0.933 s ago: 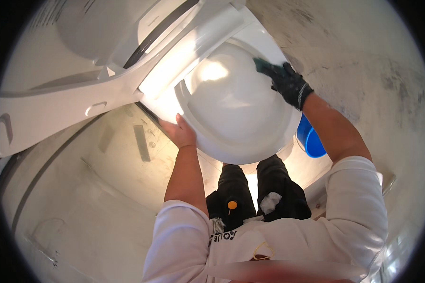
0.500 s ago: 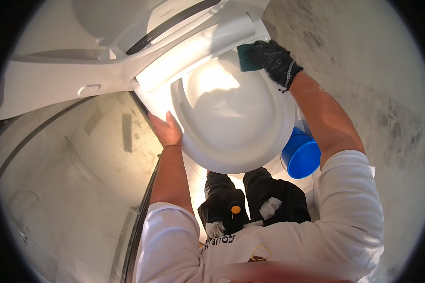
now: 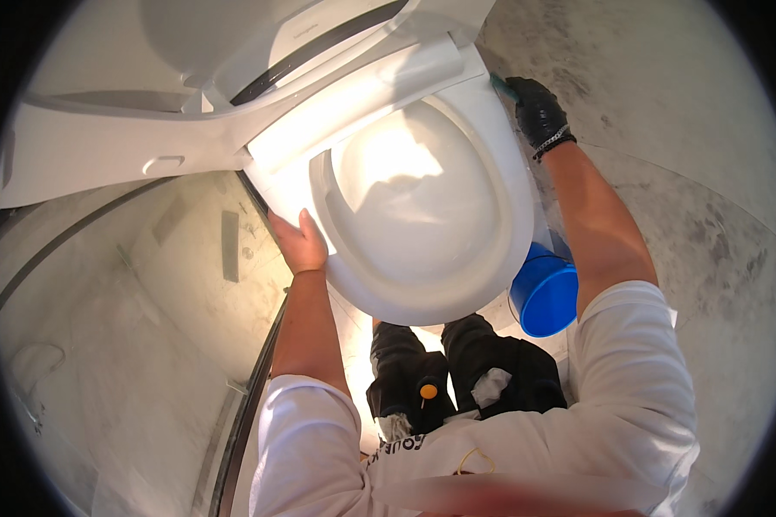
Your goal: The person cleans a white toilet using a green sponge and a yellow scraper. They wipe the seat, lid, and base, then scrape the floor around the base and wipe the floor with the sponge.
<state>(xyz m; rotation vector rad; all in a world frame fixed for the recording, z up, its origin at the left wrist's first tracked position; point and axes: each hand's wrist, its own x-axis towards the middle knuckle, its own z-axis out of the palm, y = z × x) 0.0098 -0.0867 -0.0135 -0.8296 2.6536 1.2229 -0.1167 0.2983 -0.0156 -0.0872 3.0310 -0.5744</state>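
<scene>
A white toilet (image 3: 431, 284) with a rounded front is before me, its oval top partly in bright light. My left hand (image 3: 300, 244), bare, lies along the toilet's left edge with the thumb apart from the fingers. At the toilet's far right edge, my right hand (image 3: 540, 112) in a black glove closes on a green scouring pad (image 3: 502, 88). Only a thin strip of the pad shows, down the outer side of the toilet. The glove hides most of the fingers.
A blue bucket (image 3: 547, 297) stands close to the toilet's right front. A glass panel with a dark edge strip (image 3: 259, 379) runs along the left. Beyond the toilet rises a large white curved fixture (image 3: 121, 146). A smudged grey stone-like surface (image 3: 655, 233) lies right.
My right hand has moved right with the scouring pad, from the toilet's top corner to its outer side. My left hand stays on the left edge, shifted very slightly.
</scene>
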